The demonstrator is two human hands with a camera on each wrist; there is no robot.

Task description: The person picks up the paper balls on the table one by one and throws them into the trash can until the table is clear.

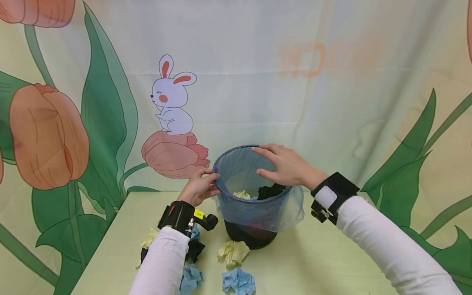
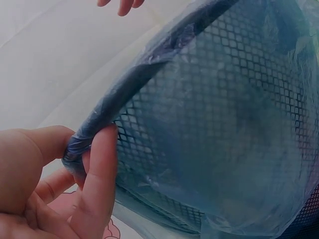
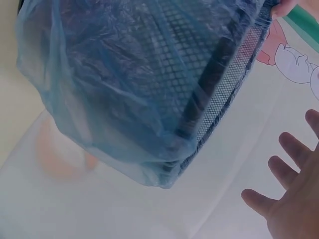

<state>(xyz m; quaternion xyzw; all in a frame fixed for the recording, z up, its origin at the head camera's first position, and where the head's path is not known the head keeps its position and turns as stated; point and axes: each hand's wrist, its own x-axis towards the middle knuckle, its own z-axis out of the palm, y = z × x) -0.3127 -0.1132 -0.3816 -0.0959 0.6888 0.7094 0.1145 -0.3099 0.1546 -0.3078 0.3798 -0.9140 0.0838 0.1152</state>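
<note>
A black mesh wastebasket (image 1: 250,239) stands on the table, lined with a translucent blue bin bag (image 1: 254,214) folded over its rim. My left hand (image 1: 199,186) pinches the lined rim at its left side; in the left wrist view the thumb and fingers (image 2: 99,169) are bent over the edge. Over the right part of the opening hovers my right hand (image 1: 285,164), fingers spread and holding nothing. The right wrist view shows those fingers (image 3: 294,149) apart from the rim. Crumpled yellow paper (image 1: 242,195) and a crumpled black piece (image 1: 271,191) lie inside the basket.
In front of the basket lie a crumpled yellow paper (image 1: 234,253) and a blue one (image 1: 239,281). More crumpled pieces, including a black one (image 1: 194,249) and a blue one (image 1: 191,278), lie partly behind my left forearm. A printed curtain (image 1: 250,82) hangs behind the table (image 1: 324,254).
</note>
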